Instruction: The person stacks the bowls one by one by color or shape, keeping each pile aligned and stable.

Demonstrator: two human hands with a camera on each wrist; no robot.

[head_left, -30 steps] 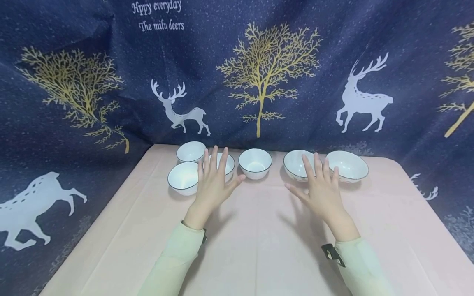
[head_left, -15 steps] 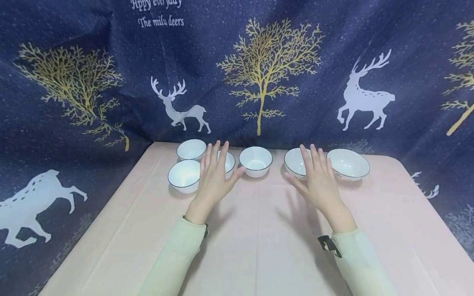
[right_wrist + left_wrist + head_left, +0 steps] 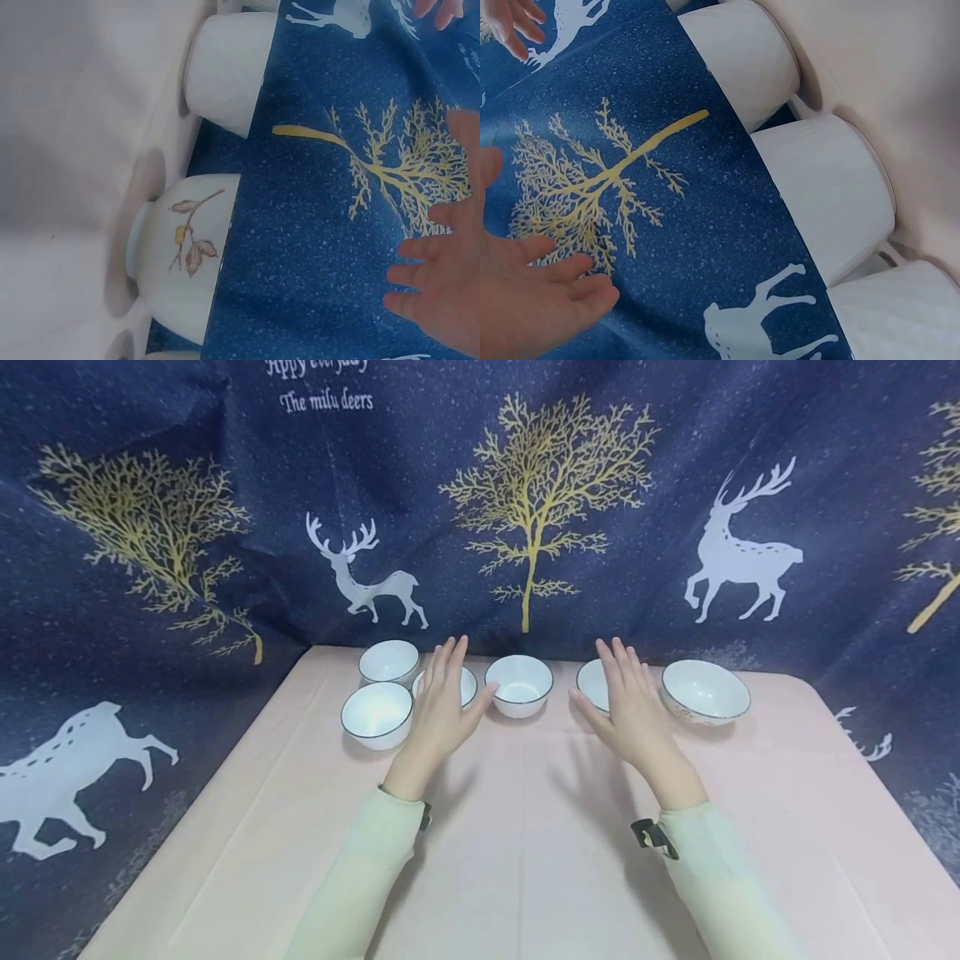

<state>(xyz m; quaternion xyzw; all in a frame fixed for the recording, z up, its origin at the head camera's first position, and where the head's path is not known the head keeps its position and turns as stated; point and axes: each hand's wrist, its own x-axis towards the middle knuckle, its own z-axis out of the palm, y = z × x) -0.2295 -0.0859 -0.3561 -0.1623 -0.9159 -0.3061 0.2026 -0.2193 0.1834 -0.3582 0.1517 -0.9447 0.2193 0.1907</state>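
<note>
My left hand (image 3: 441, 714) hovers over the table with fingers straight, holding nothing. It partly covers a white bowl (image 3: 467, 685) with a dark rim. Two similar bowls, a back one (image 3: 388, 660) and a front one (image 3: 377, 715), stand to its left. Between the hands is the middle white bowl (image 3: 519, 686). My right hand (image 3: 636, 714), also straight-fingered and holding nothing, hides part of another bowl (image 3: 592, 683). Farther right sits a wider bowl (image 3: 705, 692). In the right wrist view, one bowl (image 3: 187, 255) shows a brown leaf and yellow pattern on its side.
A pale pink cloth covers the table (image 3: 517, 827). Right behind the bowls hangs a dark blue curtain (image 3: 480, 510) printed with white deer and golden trees. Wide tabletop lies in front of the bowls, beneath both forearms.
Both hands have shifted slightly inward, toward each other, and their fingers have drawn closer together. The bowls stay in place on the table; the head view has tilted a little.
</note>
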